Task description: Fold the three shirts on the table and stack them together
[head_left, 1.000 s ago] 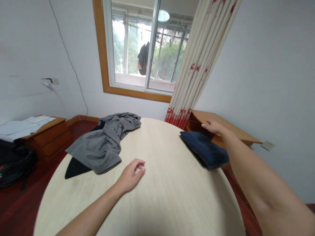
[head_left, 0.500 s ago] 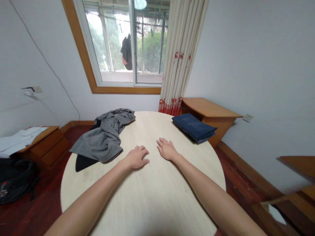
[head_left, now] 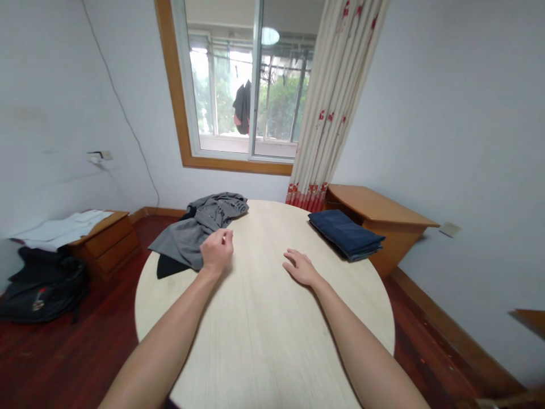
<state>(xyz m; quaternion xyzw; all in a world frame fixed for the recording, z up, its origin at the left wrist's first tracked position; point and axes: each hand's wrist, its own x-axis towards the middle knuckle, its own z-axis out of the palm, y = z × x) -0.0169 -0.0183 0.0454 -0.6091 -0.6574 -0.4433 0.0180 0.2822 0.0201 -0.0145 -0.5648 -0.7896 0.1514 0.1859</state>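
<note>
My left hand [head_left: 217,250] is curled into a loose fist in front of the right edge of a crumpled grey garment [head_left: 176,238] with dark lettering. No cloth shows between its fingers, and whether it touches the garment I cannot tell. Black cloth [head_left: 170,266] peeks out under the grey garment. Over the middle of the round pale table [head_left: 255,329], my right hand [head_left: 301,267] has its fingers apart and holds nothing. Beyond it, toward the right edge, lies a neatly folded dark blue cloth [head_left: 347,233].
A wooden desk [head_left: 378,204] stands behind the table at the right, beside a patterned curtain [head_left: 327,119]. At the left, a low wooden cabinet [head_left: 113,238] bears white papers [head_left: 63,227], with a black bag [head_left: 46,289] on the floor before it.
My left hand has risen and moved toward the grey garment, its fingers curling from spread to a fist. My right hand has lifted slightly, fingers still apart. The view has shifted.
</note>
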